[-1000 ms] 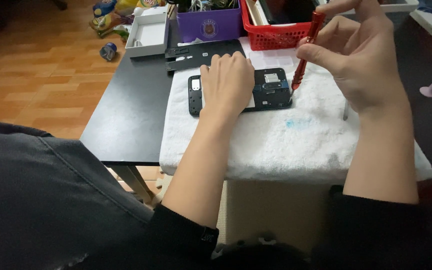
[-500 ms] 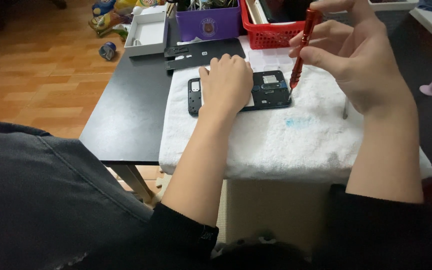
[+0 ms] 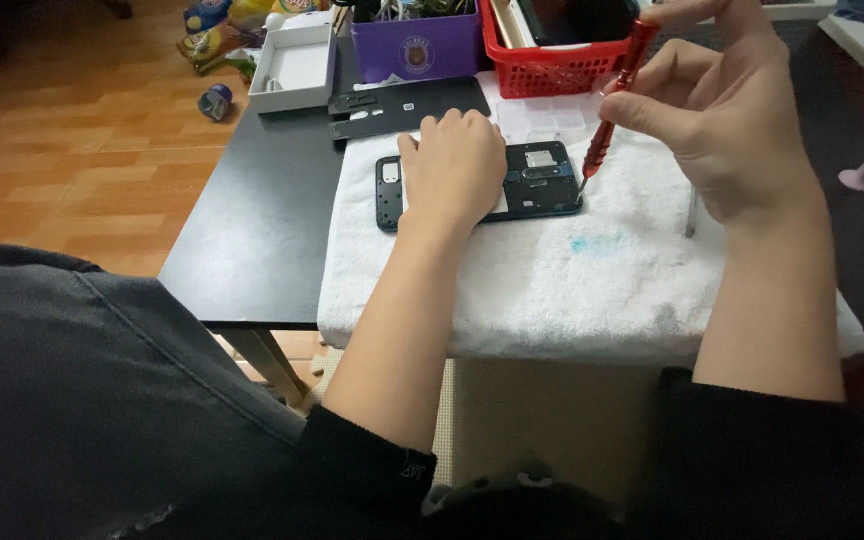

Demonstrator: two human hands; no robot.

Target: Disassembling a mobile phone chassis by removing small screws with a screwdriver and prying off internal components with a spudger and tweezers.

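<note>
Opened phone (image 3: 537,180) lies on white towel (image 3: 592,290), long axis left-right; middle hidden under left hand (image 3: 455,170), pressed flat. Right hand (image 3: 722,120) grip pinches red screwdriver (image 3: 614,95), tilted, tip down at phone's right edge. Red basket (image 3: 552,70) beyond, cropped.

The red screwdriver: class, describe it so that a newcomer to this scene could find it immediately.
On the black table lies a white towel with an opened phone on it. At the phone's right end, the right hand holds the red screwdriver nearly upright. Unlike the red basket behind, it is thin and stick-shaped.
</note>
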